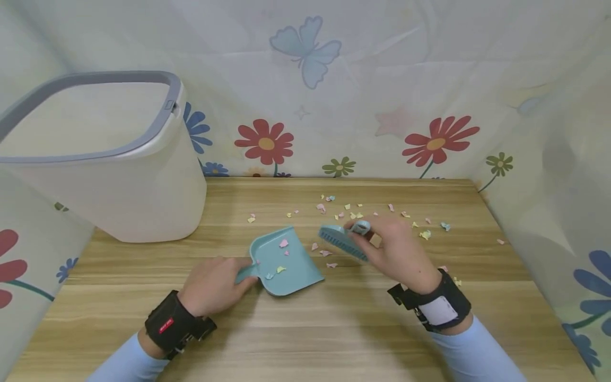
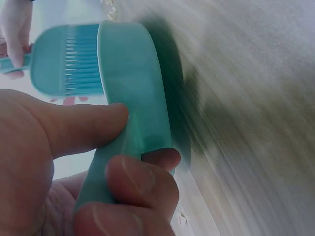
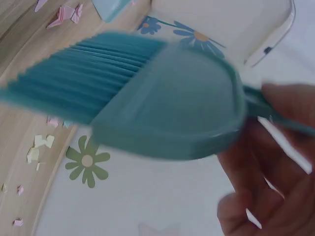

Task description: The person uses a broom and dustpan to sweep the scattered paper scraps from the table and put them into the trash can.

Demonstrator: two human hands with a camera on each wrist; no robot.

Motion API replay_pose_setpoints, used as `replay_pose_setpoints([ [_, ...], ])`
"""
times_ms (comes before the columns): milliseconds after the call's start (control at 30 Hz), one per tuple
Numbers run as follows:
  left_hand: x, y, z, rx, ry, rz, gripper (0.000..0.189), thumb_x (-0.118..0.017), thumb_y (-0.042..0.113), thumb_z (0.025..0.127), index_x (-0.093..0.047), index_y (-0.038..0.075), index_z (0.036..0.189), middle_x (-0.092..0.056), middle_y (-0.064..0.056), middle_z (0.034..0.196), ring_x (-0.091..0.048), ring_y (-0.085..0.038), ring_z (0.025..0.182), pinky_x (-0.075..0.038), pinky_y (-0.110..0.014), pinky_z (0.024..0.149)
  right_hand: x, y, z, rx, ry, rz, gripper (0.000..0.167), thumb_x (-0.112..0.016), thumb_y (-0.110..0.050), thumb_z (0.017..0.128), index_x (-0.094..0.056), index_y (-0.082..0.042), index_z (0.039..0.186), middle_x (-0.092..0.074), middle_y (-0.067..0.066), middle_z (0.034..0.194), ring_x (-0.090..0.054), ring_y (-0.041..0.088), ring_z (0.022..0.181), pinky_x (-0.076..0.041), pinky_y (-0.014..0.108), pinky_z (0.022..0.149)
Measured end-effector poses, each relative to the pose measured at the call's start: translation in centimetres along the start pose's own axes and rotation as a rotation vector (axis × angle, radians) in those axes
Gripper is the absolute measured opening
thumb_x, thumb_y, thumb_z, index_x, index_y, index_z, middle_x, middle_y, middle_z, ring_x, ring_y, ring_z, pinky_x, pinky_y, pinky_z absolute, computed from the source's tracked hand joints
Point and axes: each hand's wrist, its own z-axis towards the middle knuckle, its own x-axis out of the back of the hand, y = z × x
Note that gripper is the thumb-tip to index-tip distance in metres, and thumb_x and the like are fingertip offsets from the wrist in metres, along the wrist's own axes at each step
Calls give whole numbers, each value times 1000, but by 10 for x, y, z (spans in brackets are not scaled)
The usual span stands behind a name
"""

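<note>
My left hand grips the short handle of a light blue dustpan, thumb on top and fingers curled beneath, as the left wrist view shows. Several pink, yellow and blue paper scraps lie in the pan, whose wide lip faces right. In my right hand is the handle of a small teal hand brush. Its bristles point down and left, a short way from the dustpan's lip. A few pink scraps lie on the table between pan and brush.
More torn paper scraps are scattered over the back and right of the wooden table. A tall white bin with a grey rim stands at the back left. A flower-printed cloth hangs behind and along both sides.
</note>
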Motion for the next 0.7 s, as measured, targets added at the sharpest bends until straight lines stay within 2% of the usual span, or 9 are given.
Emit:
replay_pose_setpoints([
  [133, -1, -4, 2, -10, -12, 6, 39, -73, 40, 96, -75, 14, 126, -63, 3, 76, -47, -10, 57, -32, -28, 53, -5, 0, -4, -86, 138, -59, 11, -81, -3, 86, -74, -2, 94, -76, 8, 79, -68, 13, 62, -54, 27, 52],
  [233, -1, -6, 3, -11, -24, -1, 41, -73, 40, 95, -74, 15, 128, -68, 1, 85, -49, -10, 60, -33, -29, 55, -19, -2, -5, -89, 191, -147, 9, -79, -3, 84, -70, -2, 83, -75, 10, 74, -69, 16, 58, -52, 26, 49],
  [367, -2, -9, 5, -5, -46, -23, 42, -73, 40, 96, -74, 16, 130, -72, 1, 93, -50, -10, 60, -33, -29, 54, -39, -9, -2, -76, 186, -203, 10, -77, -3, 83, -68, -6, 78, -73, 7, 70, -67, 14, 56, -48, 24, 49],
  [600, -3, -12, 6, -29, -41, -14, 41, -73, 41, 96, -74, 17, 129, -78, -3, 108, -53, -11, 67, -37, -29, 57, -62, -24, 10, -87, 155, -140, 8, -77, -3, 84, -70, -6, 81, -74, 6, 72, -71, 16, 61, -50, 26, 51],
  [700, -3, -12, 6, -30, -46, -20, 41, -74, 41, 95, -74, 17, 129, -76, -1, 102, -53, -10, 65, -36, -29, 56, -65, -26, 15, -96, 141, -82, 7, -77, -5, 87, -72, -6, 82, -74, 6, 71, -70, 15, 59, -52, 24, 52],
])
